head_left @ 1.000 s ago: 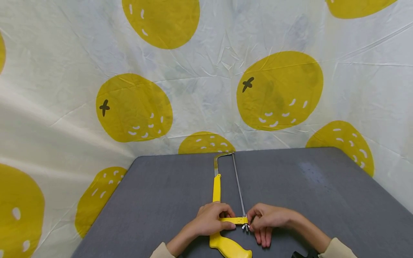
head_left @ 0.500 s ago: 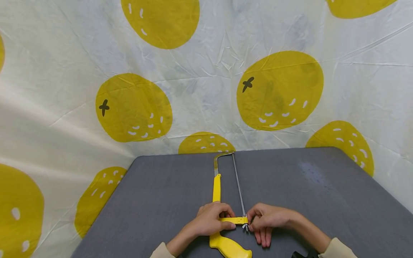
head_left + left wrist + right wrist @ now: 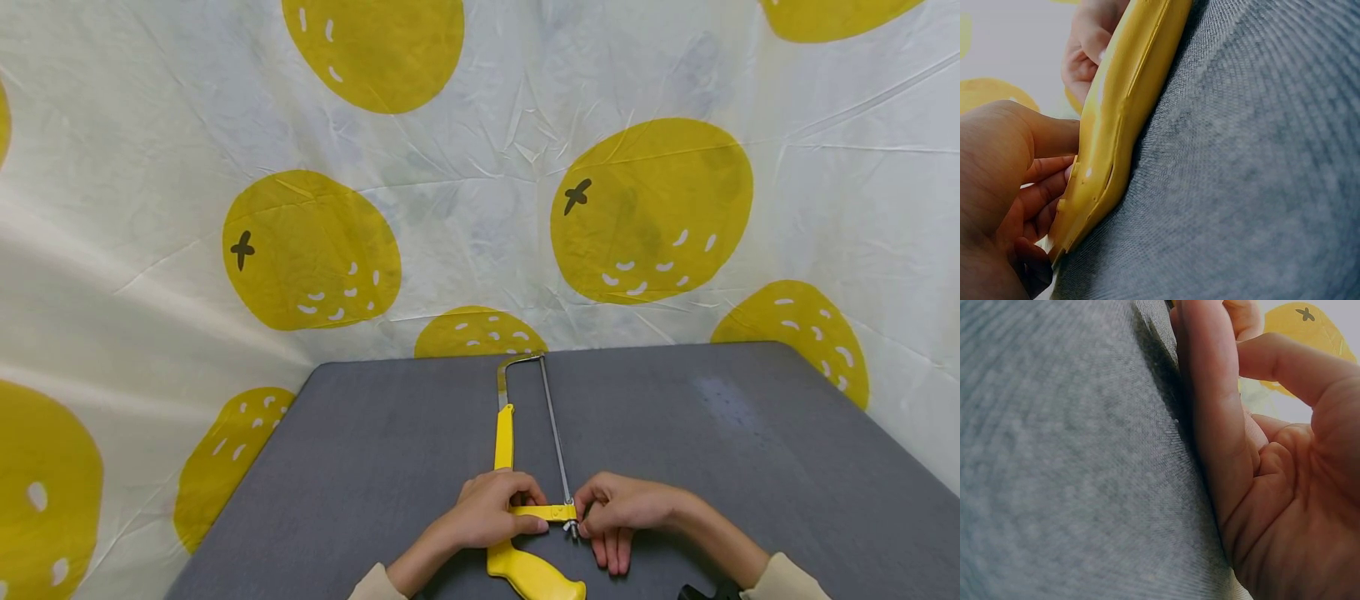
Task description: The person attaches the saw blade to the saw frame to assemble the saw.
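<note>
A yellow-framed hacksaw (image 3: 504,437) lies on the dark grey surface, its thin blade (image 3: 554,429) on the right side and its yellow handle (image 3: 536,575) nearest me. My left hand (image 3: 491,507) holds the near crosspiece of the frame, thumb on the near side and fingers on the far side. At the blade's near end sits a small metal wing nut (image 3: 570,528) on its bolt. My right hand (image 3: 618,510) pinches at this wing nut with thumb and index finger, while its other fingers rest on the surface. In the right wrist view those fingers hide the nut.
The grey padded tabletop (image 3: 397,433) stretches to a cloth backdrop (image 3: 480,242) printed with yellow fruit. A dark object (image 3: 705,592) shows partly at the bottom edge, beside the right sleeve (image 3: 783,579).
The wing nut's wings stand at a slightly different angle than a second ago. Both hands and the hacksaw have kept their places.
</note>
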Action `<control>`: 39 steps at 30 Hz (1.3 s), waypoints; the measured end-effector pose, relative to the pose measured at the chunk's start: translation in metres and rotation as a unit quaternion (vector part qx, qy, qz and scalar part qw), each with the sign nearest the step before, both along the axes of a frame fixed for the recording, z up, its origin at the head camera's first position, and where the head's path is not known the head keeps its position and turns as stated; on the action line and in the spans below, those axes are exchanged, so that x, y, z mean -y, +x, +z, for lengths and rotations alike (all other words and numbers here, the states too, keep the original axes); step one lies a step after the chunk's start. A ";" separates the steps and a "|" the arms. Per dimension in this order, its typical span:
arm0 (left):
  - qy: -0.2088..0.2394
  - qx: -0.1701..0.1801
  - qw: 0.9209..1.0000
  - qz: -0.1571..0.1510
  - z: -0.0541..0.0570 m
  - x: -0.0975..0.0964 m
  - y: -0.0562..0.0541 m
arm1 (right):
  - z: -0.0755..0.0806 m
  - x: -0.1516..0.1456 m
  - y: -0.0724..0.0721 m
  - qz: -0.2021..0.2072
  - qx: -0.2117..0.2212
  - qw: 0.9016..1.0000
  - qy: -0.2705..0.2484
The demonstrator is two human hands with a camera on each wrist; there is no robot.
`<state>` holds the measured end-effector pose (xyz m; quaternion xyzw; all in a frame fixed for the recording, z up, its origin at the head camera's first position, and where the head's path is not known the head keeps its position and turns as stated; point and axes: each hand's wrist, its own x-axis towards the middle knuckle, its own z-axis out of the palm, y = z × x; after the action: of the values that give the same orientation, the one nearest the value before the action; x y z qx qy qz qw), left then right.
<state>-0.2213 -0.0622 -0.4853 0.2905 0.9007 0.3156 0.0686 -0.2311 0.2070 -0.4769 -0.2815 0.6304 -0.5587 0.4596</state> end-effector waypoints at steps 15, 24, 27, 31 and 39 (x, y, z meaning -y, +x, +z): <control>-0.001 0.000 1.000 0.002 0.002 0.000 0.002 | -0.002 0.000 -0.002 0.009 0.001 1.000 0.000; -0.001 0.005 1.000 0.003 0.001 0.000 0.001 | -0.002 0.000 -0.001 0.006 0.005 1.000 0.000; -0.002 0.004 1.000 0.004 0.001 0.000 0.001 | -0.002 0.000 -0.001 0.003 0.004 1.000 0.000; -0.001 0.005 1.000 0.004 0.001 0.000 0.001 | -0.002 0.000 0.000 0.002 0.004 1.000 -0.001; -0.001 0.005 1.000 0.004 0.002 0.000 0.002 | 0.000 -0.001 -0.001 0.010 0.012 1.000 -0.005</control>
<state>-0.2198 -0.0617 -0.4833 0.2850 0.9021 0.3160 0.0721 -0.2325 0.2076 -0.4766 -0.2833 0.6196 -0.5604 0.4710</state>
